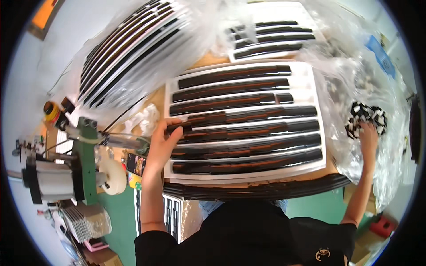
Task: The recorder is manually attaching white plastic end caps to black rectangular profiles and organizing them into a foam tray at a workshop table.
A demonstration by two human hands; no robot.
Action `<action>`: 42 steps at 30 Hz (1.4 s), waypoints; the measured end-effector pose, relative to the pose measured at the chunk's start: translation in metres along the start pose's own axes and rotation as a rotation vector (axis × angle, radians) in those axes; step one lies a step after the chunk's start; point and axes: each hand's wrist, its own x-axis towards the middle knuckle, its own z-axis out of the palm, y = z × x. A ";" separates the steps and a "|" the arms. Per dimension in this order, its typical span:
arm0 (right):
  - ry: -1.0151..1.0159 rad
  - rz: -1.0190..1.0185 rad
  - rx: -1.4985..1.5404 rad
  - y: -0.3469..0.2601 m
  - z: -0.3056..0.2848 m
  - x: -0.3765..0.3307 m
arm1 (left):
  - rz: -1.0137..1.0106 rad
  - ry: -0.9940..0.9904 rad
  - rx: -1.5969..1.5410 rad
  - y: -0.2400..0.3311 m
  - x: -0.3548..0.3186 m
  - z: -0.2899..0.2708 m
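A white tray point(316, 84) lies in front of me, its long slots filled with rows of glossy black pieces point(248, 129). At the tray's left edge my left hand point(165, 141) is closed, thumb and fingers around a dark block-like piece point(182, 126) beside the row ends. My right hand point(368, 130) reaches far right into a pile of small black-and-white pieces point(358, 114) on clear plastic. Its fingertips are sunk among the pieces, so whether it grips any is hidden.
A green-framed machine point(87, 155) with a white roller point(113, 177) stands at the left, near a phone point(136, 164). Plastic-wrapped trays point(133, 53) lie at the back left, another tray point(275, 11) behind. Long black strips point(257, 193) line the table's front edge.
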 end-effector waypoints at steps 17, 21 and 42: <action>0.021 0.074 0.286 -0.007 0.008 -0.011 | 0.014 0.260 0.459 -0.047 0.037 -0.021; -0.002 0.150 0.296 -0.013 0.005 -0.012 | 0.210 0.386 0.744 -0.053 0.037 -0.017; 0.459 0.492 1.230 0.009 0.045 -0.011 | 0.804 -0.089 0.773 0.041 0.063 0.093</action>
